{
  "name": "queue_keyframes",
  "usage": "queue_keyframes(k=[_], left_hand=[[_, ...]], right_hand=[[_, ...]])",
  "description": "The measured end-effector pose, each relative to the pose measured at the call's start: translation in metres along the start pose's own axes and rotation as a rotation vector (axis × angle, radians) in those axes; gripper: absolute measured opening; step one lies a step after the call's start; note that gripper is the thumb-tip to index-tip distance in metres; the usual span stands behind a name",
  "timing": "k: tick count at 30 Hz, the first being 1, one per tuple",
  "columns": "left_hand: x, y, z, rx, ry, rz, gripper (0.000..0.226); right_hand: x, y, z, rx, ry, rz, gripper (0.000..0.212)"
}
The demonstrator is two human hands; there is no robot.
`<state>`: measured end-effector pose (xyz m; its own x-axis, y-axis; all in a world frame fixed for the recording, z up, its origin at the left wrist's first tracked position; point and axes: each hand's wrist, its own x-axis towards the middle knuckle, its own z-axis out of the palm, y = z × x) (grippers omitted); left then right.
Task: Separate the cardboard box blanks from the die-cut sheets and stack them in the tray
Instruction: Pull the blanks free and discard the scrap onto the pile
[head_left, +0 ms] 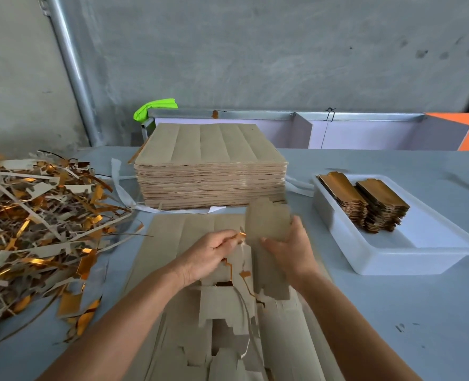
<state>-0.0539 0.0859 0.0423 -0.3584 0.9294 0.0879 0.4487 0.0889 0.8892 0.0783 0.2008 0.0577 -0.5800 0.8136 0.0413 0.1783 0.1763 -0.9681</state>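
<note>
The right hand point(288, 243) is gripping a loosened blank point(267, 221) and the left hand point(214, 251) is pinching scrap; two stacks are lying in the tray point(392, 259) at three o'clock; a tall pile of sheets point(211, 171) at twelve is waiting.

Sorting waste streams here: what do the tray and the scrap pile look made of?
Tray: apparently plastic, smooth, milky white and slightly translucent, with rounded moulded rim. Scrap pile: thin cardboard strips, dull grey-brown on one face and shiny gold on the other, likely foil-laminated.
</note>
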Motion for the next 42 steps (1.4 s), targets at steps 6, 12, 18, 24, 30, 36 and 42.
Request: queue_keyframes(k=[6, 12, 18, 24, 30, 36, 42], left_hand=[[0.002, 0.0, -0.014, -0.16, 0.214, 0.066, 0.028], [0.007, -0.001, -0.004, -0.2, 0.445, 0.123, 0.033], [0.018, -0.005, 0.006, -0.16, 0.595, 0.136, 0.035], [0.022, -0.008, 0.01, -0.2, 0.731, 0.115, 0.035], [0.02, -0.003, 0.017, -0.331, 0.805, 0.059, 0.034], [0.005, -0.018, -0.024, -0.429, 0.841, -0.005, 0.033], [-0.018, -0.045, -0.054, 0.493, 0.601, 0.01, 0.018]], right_hand=[[-0.005, 0.008, -0.009, -0.392, -0.271, -0.3, 0.079], [-0.011, 0.013, 0.004, -0.25, -0.268, -0.023, 0.029], [-0.028, 0.006, 0.014, 0.046, -0.393, 0.088, 0.019], [-0.035, 0.014, 0.017, 0.085, -0.396, 0.061, 0.028], [-0.034, 0.026, 0.025, 0.124, -0.234, 0.17, 0.02], [-0.018, 0.045, 0.002, 0.251, 0.163, 0.246, 0.017], [0.003, 0.052, -0.032, 0.224, 0.488, 0.234, 0.012]])
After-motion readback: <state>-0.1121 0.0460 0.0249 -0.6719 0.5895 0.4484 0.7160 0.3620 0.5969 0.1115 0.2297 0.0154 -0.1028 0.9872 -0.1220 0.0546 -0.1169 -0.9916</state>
